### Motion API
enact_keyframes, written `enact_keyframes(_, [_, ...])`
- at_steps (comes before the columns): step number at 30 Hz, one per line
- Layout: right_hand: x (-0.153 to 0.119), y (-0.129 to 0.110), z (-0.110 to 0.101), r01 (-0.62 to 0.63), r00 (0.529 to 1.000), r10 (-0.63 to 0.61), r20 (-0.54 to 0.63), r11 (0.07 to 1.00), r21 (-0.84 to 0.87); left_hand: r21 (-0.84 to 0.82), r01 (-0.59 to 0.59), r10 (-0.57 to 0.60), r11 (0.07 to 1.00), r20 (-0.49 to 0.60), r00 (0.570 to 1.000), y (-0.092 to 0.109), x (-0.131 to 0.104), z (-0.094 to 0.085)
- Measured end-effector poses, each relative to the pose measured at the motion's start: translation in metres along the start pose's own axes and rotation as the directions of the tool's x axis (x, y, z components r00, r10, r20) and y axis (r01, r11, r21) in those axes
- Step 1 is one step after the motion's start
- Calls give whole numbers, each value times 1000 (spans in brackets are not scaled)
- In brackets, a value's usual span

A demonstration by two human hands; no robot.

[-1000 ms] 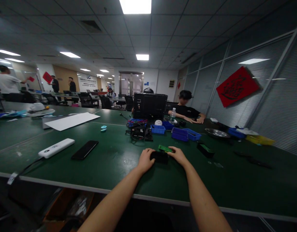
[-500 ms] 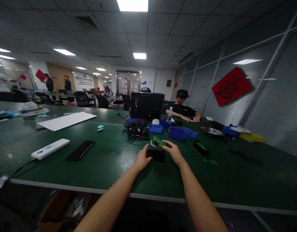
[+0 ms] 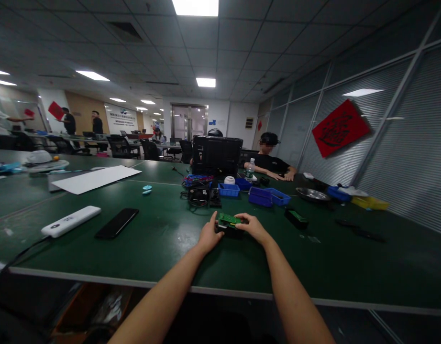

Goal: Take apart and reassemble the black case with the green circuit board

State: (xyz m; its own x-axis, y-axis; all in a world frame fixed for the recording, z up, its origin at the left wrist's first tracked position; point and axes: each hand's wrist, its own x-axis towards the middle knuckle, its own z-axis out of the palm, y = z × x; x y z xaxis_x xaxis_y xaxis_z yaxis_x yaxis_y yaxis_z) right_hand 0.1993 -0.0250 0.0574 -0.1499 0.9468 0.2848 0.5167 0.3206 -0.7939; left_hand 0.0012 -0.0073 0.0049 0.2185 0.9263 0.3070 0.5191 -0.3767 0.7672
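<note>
A green circuit board [image 3: 227, 220] lies over the top of a small black case [image 3: 235, 233] on the table in front of me. My right hand [image 3: 256, 229] pinches the board's right end between thumb and fingers. At the left end, my left hand [image 3: 209, 236] grips the case, its thumb near me and a finger raised along the far side. Most of the case is hidden under the board and in shadow. I cannot tell whether the board sits fully inside it. Off to the right stands another black case with a green board [image 3: 296, 218].
Blue bins [image 3: 260, 197], a tangle of cables with a black device [image 3: 198, 196] and a monitor [image 3: 216, 155] stand beyond my hands. A phone [image 3: 117, 223] and a white power bank-like device [image 3: 71, 221] lie left. A metal dish [image 3: 313, 194] is at right; a person sits across.
My right hand has brought the circuit board down and left, from a tilt above the case to nearly level over it. My left hand stays at the case's left end.
</note>
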Motion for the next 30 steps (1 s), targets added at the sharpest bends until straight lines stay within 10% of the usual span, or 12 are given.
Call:
enact_keyframes(18, [6,23,8,-1,988,21,156,991,-131,-19,22,-22,1000,-26,999,2,0,-1])
enact_keyframes(23, [14,43,6,-190,978,164,-128,955,-226,-18,43,-43,999,-34,998,-1,1,0])
enact_keyframes(30, [16,79,-17,-561,745,280,-606,754,-341,-3,19,-19,1000,-37,999,-5,2,2])
